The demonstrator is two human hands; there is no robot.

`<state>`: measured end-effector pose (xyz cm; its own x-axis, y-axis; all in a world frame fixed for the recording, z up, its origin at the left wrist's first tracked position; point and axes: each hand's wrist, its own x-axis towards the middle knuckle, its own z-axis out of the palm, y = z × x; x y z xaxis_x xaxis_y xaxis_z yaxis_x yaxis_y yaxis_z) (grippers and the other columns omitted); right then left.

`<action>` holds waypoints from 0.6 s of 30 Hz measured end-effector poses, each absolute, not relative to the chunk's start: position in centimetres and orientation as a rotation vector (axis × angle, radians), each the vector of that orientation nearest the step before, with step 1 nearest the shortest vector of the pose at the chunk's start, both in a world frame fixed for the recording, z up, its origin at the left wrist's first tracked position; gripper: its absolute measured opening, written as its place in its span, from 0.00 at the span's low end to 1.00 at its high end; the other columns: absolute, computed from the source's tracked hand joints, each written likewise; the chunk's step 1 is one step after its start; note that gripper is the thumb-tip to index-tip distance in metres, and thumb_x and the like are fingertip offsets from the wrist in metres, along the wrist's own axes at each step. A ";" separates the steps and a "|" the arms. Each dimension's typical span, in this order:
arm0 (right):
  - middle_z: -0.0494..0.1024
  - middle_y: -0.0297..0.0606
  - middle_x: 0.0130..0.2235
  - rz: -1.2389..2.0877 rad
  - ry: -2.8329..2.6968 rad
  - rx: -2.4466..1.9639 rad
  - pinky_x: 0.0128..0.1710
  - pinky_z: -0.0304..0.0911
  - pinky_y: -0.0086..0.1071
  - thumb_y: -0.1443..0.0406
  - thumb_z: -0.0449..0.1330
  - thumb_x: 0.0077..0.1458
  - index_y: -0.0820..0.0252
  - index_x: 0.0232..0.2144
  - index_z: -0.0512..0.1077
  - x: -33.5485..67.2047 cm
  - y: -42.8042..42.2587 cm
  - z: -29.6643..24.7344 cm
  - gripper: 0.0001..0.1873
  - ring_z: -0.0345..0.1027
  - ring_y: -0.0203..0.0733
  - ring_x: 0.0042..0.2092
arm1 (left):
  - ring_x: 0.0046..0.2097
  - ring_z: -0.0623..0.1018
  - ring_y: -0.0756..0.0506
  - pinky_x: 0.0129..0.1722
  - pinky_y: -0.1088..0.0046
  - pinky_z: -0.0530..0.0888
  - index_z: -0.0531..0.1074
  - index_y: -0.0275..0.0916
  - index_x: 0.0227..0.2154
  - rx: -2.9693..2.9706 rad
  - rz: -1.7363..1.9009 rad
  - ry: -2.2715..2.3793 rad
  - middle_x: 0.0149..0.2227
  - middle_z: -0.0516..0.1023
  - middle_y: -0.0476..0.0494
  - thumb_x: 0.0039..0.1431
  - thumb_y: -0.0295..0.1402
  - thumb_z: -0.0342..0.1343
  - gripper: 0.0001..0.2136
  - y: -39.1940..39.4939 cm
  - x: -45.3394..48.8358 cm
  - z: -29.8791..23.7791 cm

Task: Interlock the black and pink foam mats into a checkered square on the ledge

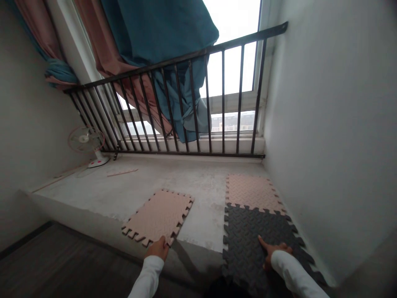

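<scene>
While the black railing (173, 103) spans the window, everything sits on the raised concrete ledge (130, 186) below it. Dark grey foam mat (251, 236) lies near the ledge's front right, interlocked with a pink mat (251, 192) behind it. Loose pink mat (158, 215) lies left of those. Left hand (158, 248) grips its front edge; right hand (273, 252) presses fingers on the grey mat. Small fan (88, 145) stands far left.

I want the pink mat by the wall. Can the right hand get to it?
Probably yes: the right hand rests on the dark mat, and the pink mat lies just beyond, joined to it, nothing between.
</scene>
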<state>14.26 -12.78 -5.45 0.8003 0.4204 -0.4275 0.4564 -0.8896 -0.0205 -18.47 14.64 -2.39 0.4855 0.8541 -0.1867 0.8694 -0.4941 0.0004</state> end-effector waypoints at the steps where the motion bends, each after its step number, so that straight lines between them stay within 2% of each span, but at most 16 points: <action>1: 0.56 0.54 0.56 -0.690 0.618 2.839 0.45 0.33 0.71 0.56 0.67 0.20 0.39 0.55 0.49 13.9 -12.7 -4.8 0.55 0.45 0.73 0.55 | 0.38 0.75 0.44 0.34 0.70 0.66 0.66 0.40 0.34 2.605 -0.235 1.538 0.35 0.76 0.39 0.54 0.31 0.40 0.10 15.2 -17.7 -2.0; 4: 0.52 0.52 0.57 -0.743 0.532 2.732 0.44 0.32 0.71 0.54 0.65 0.26 0.35 0.55 0.42 12.9 -12.5 -3.2 0.54 0.40 0.70 0.57 | 0.38 0.75 0.43 0.34 0.70 0.67 0.66 0.39 0.35 2.541 -0.253 1.565 0.37 0.76 0.37 0.54 0.32 0.40 0.11 16.9 -15.6 -0.7; 7: 0.50 0.51 0.59 -0.771 0.520 2.710 0.41 0.33 0.73 0.54 0.65 0.26 0.32 0.55 0.39 12.3 -12.4 -2.0 0.55 0.40 0.70 0.57 | 0.41 0.74 0.43 0.36 0.70 0.67 0.67 0.38 0.37 2.491 -0.305 1.590 0.40 0.75 0.36 0.53 0.29 0.43 0.11 18.2 -14.2 0.7; 10: 0.48 0.51 0.59 -0.796 0.502 2.672 0.40 0.34 0.74 0.56 0.66 0.26 0.33 0.55 0.37 11.8 -12.4 -1.0 0.57 0.38 0.71 0.57 | 0.43 0.73 0.38 0.39 0.64 0.68 0.71 0.36 0.33 2.457 -0.383 1.584 0.42 0.74 0.31 0.49 0.27 0.47 0.10 18.7 -12.5 2.2; 13: 0.46 0.52 0.60 -0.835 0.491 2.673 0.39 0.35 0.74 0.56 0.66 0.26 0.33 0.55 0.37 11.4 -12.3 -0.1 0.57 0.35 0.71 0.58 | 0.44 0.72 0.35 0.40 0.57 0.67 0.73 0.35 0.32 2.530 -0.347 1.496 0.42 0.73 0.28 0.50 0.28 0.47 0.10 17.6 -8.5 3.2; 15: 0.45 0.52 0.60 -0.855 0.490 2.676 0.37 0.35 0.75 0.57 0.66 0.26 0.32 0.55 0.37 11.2 -12.2 0.2 0.57 0.33 0.71 0.58 | 0.46 0.70 0.36 0.44 0.56 0.65 0.72 0.35 0.36 2.642 -0.254 1.316 0.43 0.72 0.30 0.51 0.29 0.45 0.13 15.8 -4.4 3.3; 18: 0.44 0.53 0.60 -0.870 0.485 2.685 0.37 0.34 0.75 0.57 0.68 0.23 0.31 0.55 0.38 11.2 -12.1 0.4 0.59 0.32 0.73 0.58 | 0.53 0.64 0.42 0.50 0.64 0.61 0.66 0.39 0.46 2.722 -0.131 1.032 0.51 0.67 0.38 0.53 0.33 0.45 0.17 12.3 2.4 2.1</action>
<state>11.16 -12.13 0.36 0.7629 0.2279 -0.6050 0.3946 -0.9055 0.1564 2.36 12.27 2.10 0.7482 0.6432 -0.1625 0.6635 -0.7264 0.1793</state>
